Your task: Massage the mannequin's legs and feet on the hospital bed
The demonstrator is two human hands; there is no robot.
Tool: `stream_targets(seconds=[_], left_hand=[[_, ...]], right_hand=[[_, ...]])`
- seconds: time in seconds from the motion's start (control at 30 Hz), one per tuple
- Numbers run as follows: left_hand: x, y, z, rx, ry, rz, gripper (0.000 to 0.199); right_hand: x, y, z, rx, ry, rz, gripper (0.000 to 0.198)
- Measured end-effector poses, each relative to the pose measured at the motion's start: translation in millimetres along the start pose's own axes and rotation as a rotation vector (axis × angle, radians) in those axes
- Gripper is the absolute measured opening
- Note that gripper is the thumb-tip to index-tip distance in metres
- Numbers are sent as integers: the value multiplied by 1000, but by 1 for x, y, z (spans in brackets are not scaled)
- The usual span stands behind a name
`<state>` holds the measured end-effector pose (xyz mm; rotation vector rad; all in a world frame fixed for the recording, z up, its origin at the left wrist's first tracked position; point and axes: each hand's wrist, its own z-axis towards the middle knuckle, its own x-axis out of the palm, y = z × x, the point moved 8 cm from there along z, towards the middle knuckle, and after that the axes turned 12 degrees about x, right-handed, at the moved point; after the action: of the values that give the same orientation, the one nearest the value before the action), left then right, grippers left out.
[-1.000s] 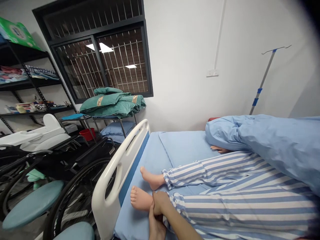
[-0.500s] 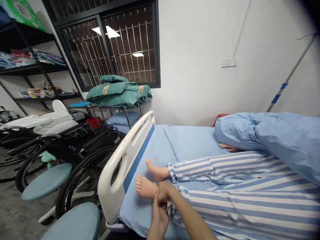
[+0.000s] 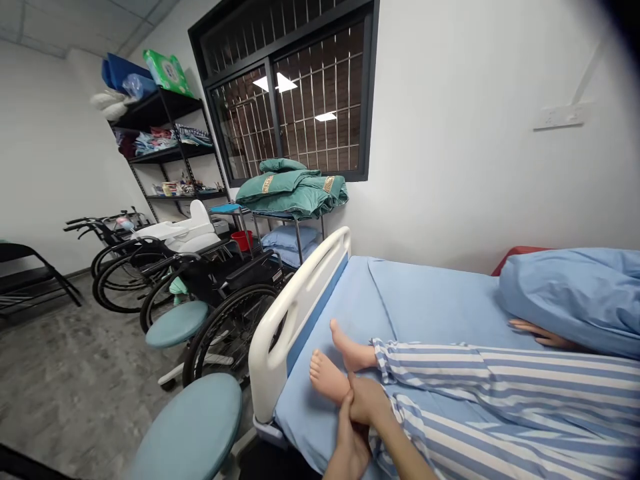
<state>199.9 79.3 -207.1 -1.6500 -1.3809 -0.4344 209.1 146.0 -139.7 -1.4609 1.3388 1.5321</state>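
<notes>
Two hands meet at the ankle of the near foot (image 3: 327,377). Right hand (image 3: 369,401): fingers (image 3: 357,390) curled narrowly over the top of the ankle, holding it. Left hand (image 3: 354,447): set lower, thumb alongside the ankle; its other fingers are covered, so I cannot tell how far they close.

Key relation, as I read it from my station: the foot projects beyond the fingers, up and left in the head view, long axis running from the grip to the toes, which point toward the white footboard (image 3: 261,390). I judge the right hand the nearer, being directly on the ankle; the left sits just below it. Toes and footboard are apart. Whether the heel bears on the blue sheet (image 3: 430,290), I cannot tell.

Outward: the far foot (image 3: 351,351) is just behind the near one, toes upward. Striped trousers (image 3: 445,367) run right from both ankles. At far right a blue quilt (image 3: 575,293) covers part of the figure; a resting hand (image 3: 545,333) shows at its edge. Beyond the footboard I log a round stool (image 3: 193,427), a wheelchair (image 3: 200,277) and folded green bedding (image 3: 287,191) below the barred window (image 3: 320,93).
</notes>
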Motion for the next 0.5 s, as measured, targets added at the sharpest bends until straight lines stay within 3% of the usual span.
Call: stream_targets(seconds=[0.2, 0.5], left_hand=[[10, 3, -10, -48, 72, 21, 48], [26, -6, -8, 10, 11, -2, 22]], right_hand=[[-12, 4, -19, 48, -115, -44, 26], [-17, 3, -29, 154, -262, -86, 27]])
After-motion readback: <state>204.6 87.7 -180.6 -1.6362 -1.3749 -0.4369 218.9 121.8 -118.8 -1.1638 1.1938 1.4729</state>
